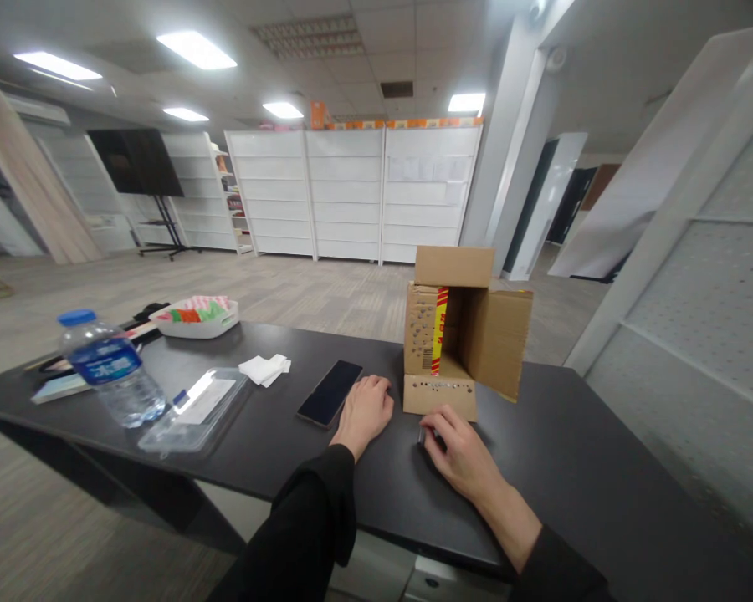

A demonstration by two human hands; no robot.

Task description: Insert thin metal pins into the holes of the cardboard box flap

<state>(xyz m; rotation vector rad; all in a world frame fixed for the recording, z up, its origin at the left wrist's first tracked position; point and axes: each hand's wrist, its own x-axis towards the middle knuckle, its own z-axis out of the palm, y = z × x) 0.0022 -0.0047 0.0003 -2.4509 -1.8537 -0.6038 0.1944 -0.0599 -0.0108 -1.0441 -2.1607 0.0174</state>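
Note:
My left hand [365, 411] lies palm down on the dark table, its fingers loosely bent and nothing visible in them. Right beside it is a black smartphone [330, 393], screen up. My right hand [457, 447] is closed in a pinch on a small dark object with a silvery edge [422, 436], mostly hidden by the fingers and held at the tabletop. Just beyond that hand stands a cardboard box [419, 330], its open side facing me and its flaps spread. Small dark and silvery bits dot its left front flap and its lower flap [439, 397].
Left on the table [276, 443] are a water bottle [116, 372], a clear plastic case [194, 414], crumpled white tissue [264, 369] and a white basket [197, 322] with colourful packets. White shelving [345, 196] stands behind; a perforated panel [703, 334] is at right.

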